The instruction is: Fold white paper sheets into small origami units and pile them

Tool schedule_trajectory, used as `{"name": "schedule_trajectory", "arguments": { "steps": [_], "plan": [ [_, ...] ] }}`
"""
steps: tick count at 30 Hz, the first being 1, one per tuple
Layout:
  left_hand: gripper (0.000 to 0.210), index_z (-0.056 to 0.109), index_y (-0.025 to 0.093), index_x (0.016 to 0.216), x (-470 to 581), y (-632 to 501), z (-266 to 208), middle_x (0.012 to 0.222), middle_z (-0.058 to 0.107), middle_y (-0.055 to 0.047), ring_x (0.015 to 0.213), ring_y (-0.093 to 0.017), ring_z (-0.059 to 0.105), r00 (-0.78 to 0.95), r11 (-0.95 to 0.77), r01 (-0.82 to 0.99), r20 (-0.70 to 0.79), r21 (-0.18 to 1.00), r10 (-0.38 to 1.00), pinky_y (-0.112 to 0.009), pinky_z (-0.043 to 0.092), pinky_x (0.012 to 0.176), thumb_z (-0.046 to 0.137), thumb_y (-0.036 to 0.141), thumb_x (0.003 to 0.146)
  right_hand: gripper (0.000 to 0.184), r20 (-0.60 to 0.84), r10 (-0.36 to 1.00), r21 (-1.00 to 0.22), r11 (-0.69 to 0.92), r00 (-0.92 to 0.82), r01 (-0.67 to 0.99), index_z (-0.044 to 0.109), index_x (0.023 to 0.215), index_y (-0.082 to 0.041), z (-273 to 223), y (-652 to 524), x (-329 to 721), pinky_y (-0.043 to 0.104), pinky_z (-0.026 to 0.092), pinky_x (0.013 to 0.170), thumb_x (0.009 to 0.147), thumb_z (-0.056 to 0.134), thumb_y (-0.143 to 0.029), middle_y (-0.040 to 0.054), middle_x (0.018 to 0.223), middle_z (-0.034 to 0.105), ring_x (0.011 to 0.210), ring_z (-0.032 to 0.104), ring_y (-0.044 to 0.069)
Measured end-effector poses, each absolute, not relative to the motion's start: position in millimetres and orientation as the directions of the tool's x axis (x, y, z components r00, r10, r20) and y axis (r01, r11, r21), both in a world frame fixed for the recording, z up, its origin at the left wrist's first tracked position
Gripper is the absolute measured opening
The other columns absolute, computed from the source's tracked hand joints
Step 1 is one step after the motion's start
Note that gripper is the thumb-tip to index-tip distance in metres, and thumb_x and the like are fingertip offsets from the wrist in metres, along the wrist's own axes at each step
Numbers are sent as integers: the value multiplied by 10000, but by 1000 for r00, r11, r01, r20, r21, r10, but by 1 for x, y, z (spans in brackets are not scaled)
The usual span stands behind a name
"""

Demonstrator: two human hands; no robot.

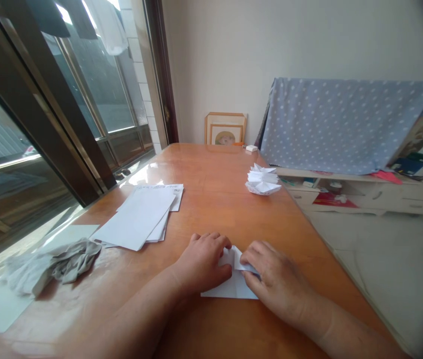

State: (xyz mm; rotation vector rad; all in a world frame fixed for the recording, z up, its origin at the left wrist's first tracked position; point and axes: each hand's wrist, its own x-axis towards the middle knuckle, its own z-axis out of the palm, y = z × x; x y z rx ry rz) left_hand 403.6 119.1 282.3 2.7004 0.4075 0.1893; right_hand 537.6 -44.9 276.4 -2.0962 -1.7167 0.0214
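A partly folded white sheet of paper (229, 288) lies on the table in front of me. Its upper part narrows toward a point, and a crease runs down its middle. My left hand (204, 260) holds its left side, with curled fingers at the slanted upper edge and the thumb pressed on the surface. On the right, my right hand (271, 274) pinches a folded flap (239, 262) between thumb and fingers. Parts of the sheet's left and right sides are hidden under my hands.
Loose white sheets (140, 219) lie stacked to the left, near a crumpled grey cloth (72, 262). Farther back on the wooden table (211, 199) stand folded white paper pieces (262, 180) and a small white box (251, 148). The table's right edge runs close past my right arm.
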Motion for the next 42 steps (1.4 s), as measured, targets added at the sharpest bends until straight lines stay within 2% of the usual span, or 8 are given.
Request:
{"name": "schedule_trajectory", "arguments": {
  "steps": [8, 15, 22, 27, 35, 42],
  "plan": [
    [454, 619, 280, 1176, 404, 124, 283, 925, 655, -16, 885, -236, 614, 957, -868, 224, 68, 443, 282, -359, 382, 820, 608, 221, 726, 118, 234, 959, -227, -103, 157, 968, 634, 892, -243, 278, -47, 533, 345, 403, 776, 860, 594, -137, 30, 909, 619, 877, 526, 213],
    [442, 660, 303, 1176, 402, 126, 281, 940, 643, -22, 880, -235, 613, 959, -867, 217, 65, 449, 274, -372, 394, 869, 609, 240, 741, 145, 225, 963, -230, -95, 148, 968, 644, 902, -247, 280, -48, 537, 351, 382, 776, 887, 557, -133, 34, 895, 637, 869, 523, 221],
    [391, 653, 265, 1120, 403, 126, 282, 935, 653, -26, 872, -242, 610, 954, -859, 249, 42, 446, 298, -369, 395, 828, 614, 263, 731, 144, 198, 972, -202, -85, 125, 976, 640, 870, -236, 281, -48, 536, 359, 354, 770, 906, 542, -138, 39, 884, 640, 853, 526, 217],
    [481, 603, 276, 1210, 403, 127, 282, 931, 656, -10, 893, -231, 613, 956, -849, 232, 51, 474, 289, -374, 394, 874, 615, 236, 731, 134, 186, 975, -175, -88, 121, 981, 638, 854, -232, 280, -48, 536, 358, 339, 761, 917, 545, -159, 39, 870, 640, 849, 527, 215],
    [433, 641, 324, 1223, 401, 126, 287, 1016, 622, -28, 931, -215, 618, 971, -907, 216, 16, 362, 237, -354, 413, 881, 590, 285, 795, 144, 176, 977, -193, -85, 120, 977, 655, 879, -228, 284, -51, 535, 342, 327, 763, 931, 544, -153, 23, 884, 646, 839, 517, 197],
    [410, 669, 331, 1196, 402, 129, 289, 975, 630, -14, 919, -199, 608, 970, -883, 228, -14, 411, 244, -361, 395, 937, 586, 299, 796, 148, 164, 981, -195, -70, 103, 978, 677, 875, -227, 286, -52, 534, 338, 332, 779, 935, 559, -162, 30, 901, 649, 862, 518, 200]
  ]
}}
